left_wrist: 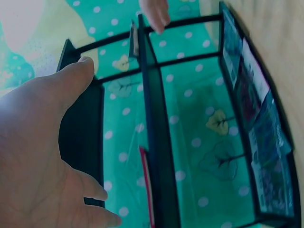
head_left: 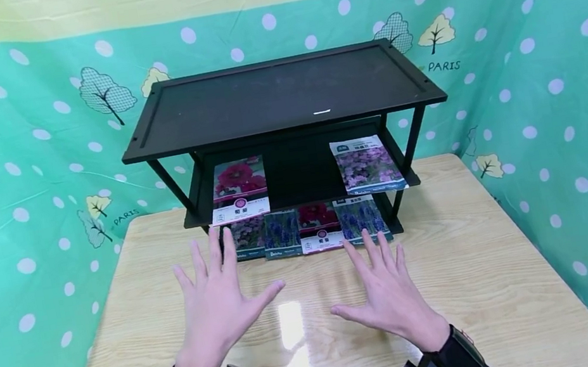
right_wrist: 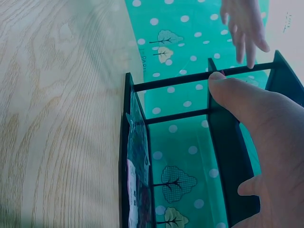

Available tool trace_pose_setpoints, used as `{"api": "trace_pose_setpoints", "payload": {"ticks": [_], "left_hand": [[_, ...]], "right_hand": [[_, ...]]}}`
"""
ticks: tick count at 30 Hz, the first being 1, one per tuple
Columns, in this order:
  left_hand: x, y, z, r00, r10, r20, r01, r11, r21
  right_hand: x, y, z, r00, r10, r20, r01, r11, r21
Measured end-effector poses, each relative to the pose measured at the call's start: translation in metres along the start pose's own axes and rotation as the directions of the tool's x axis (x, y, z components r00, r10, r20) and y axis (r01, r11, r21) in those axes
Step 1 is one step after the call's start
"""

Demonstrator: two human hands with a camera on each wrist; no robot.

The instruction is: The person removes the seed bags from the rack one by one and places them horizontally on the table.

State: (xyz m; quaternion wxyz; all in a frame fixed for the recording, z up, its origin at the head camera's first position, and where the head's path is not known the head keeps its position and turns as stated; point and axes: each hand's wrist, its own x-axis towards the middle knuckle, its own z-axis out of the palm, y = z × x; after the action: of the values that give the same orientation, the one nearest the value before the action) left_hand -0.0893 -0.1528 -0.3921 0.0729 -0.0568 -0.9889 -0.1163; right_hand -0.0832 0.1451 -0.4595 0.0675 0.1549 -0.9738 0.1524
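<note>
Both hands [head_left: 218, 308] [head_left: 387, 297] (spread wide, empty) hover before packets [head_left: 238, 189] on a black rack [head_left: 280, 96]

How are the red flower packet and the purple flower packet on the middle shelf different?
The red flower packet shows a few big blooms; the purple flower packet shows lots of small ones. The red flower packet's white band is at its bottom, the purple flower packet's at its top. Both lie on the middle shelf with flower pictures showing.
</note>
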Motion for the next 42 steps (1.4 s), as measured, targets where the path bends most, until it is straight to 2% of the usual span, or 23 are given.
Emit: {"api": "trace_pose_setpoints", "payload": {"ticks": [7,12,16,21,26,30,34,42], "left_hand": [[0.014,-0.022,-0.023,0.998,-0.051,-0.045,0.05,0.999,-0.021],[0.024,-0.037,-0.031,0.994,-0.094,-0.059,0.09,0.994,-0.065],[0.033,-0.048,-0.032,0.99,-0.122,-0.066,0.115,0.988,-0.105],[0.046,-0.058,-0.032,0.989,-0.127,-0.077,0.113,0.98,-0.165],[0.054,-0.065,-0.03,0.987,-0.151,-0.057,0.135,0.964,-0.229],[0.062,-0.072,-0.03,0.98,-0.177,-0.09,0.147,0.951,-0.273],[0.071,-0.078,-0.028,0.975,-0.183,-0.127,0.14,0.948,-0.286],[0.082,-0.09,-0.024,0.974,-0.193,-0.121,0.152,0.945,-0.288]], "right_hand": [[-0.001,0.004,-0.002,1.0,0.009,0.001,-0.009,1.0,-0.003],[-0.003,0.008,-0.004,1.0,0.024,0.007,-0.024,1.0,0.009],[-0.005,0.01,-0.004,1.0,0.02,0.001,-0.02,1.0,-0.003],[-0.005,0.01,-0.003,1.0,0.024,-0.003,-0.024,1.0,0.008],[-0.007,0.009,-0.003,0.999,0.032,0.015,-0.032,0.999,0.02],[-0.005,0.011,-0.003,1.0,0.018,0.01,-0.018,1.0,0.006],[-0.003,0.011,-0.004,1.0,0.024,0.001,-0.024,1.0,0.006],[-0.005,0.008,-0.003,0.999,0.04,0.024,-0.04,0.999,0.008]]}}
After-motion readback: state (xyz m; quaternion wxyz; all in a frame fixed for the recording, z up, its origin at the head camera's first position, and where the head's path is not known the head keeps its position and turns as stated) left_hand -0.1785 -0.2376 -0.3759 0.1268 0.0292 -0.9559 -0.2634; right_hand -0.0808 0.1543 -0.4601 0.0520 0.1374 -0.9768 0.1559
